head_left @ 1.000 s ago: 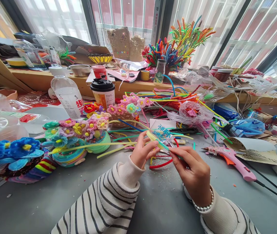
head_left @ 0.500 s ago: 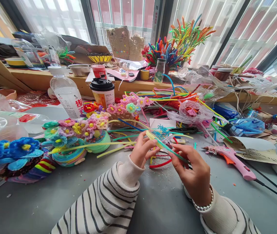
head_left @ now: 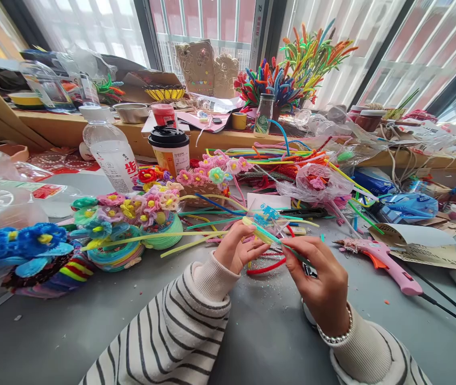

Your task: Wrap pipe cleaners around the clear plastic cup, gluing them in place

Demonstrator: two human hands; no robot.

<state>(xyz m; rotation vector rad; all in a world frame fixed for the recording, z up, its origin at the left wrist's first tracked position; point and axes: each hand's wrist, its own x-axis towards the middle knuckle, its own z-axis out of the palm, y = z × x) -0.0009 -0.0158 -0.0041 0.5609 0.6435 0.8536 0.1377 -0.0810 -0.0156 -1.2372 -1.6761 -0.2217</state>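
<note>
Hands: two. The left hand (head_left: 239, 248) pinches a yellow fuzzy stem (head_left: 247, 221) between thumb and forefinger, its other fingers loosely spread; the right hand (head_left: 318, 278) grips a green fuzzy stem (head_left: 272, 237) between thumb and fingers.
Held stems: one green beside the yellow, meeting between the two hands, above the grey table (head_left: 268, 342).
Trailing yellow lengths: two (head_left: 191, 247), left of the left hand; whether they join the held yellow cannot be told.
Glue gun: one, pink (head_left: 388, 264), lying right of the right hand.
Flower pots on the left: three, one rainbow-striped (head_left: 73, 274), one multicoloured (head_left: 115, 254), one mint green (head_left: 167, 233).
Flower basket: one (head_left: 202, 197), behind the pots.
Drinks: one clear bottle (head_left: 109, 155) and one black-lidded cup (head_left: 172, 152).
Glass bottle: one (head_left: 264, 125), on the sill.
In the way: a clear packet with blue print (head_left: 268, 214) directly behind the held stems; a curved red stem (head_left: 266, 269) beyond the hands; loose stems heaped farther back.
Hidden: a shiny thing (head_left: 310, 270), mostly covered by the right hand.
</note>
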